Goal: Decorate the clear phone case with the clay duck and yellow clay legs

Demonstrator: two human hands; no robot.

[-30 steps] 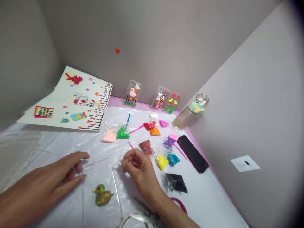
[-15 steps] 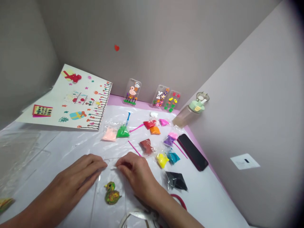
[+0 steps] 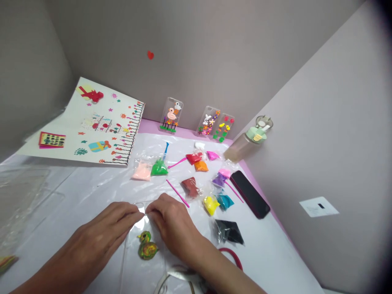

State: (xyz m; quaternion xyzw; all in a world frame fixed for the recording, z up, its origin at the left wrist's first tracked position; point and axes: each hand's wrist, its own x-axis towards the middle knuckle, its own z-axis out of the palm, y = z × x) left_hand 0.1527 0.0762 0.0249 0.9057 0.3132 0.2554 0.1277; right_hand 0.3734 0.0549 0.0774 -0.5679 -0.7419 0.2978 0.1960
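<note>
In head view, finds left hand (image 3: 108,226) and right hand (image 3: 173,226) nearly meeting, fingers bent and drawn in; undersides hidden, so cannot tell closure or grip. Locates clear case (image 3: 131,265) lying flat beneath the fingertips, with duck figure (image 3: 147,246) on it, just nearer the wearer than the fingers. Notes pink stick (image 3: 177,193) just beyond right-hand fingers, yellow packet (image 3: 210,205) and black packet (image 3: 229,231) farther to their right.
</note>
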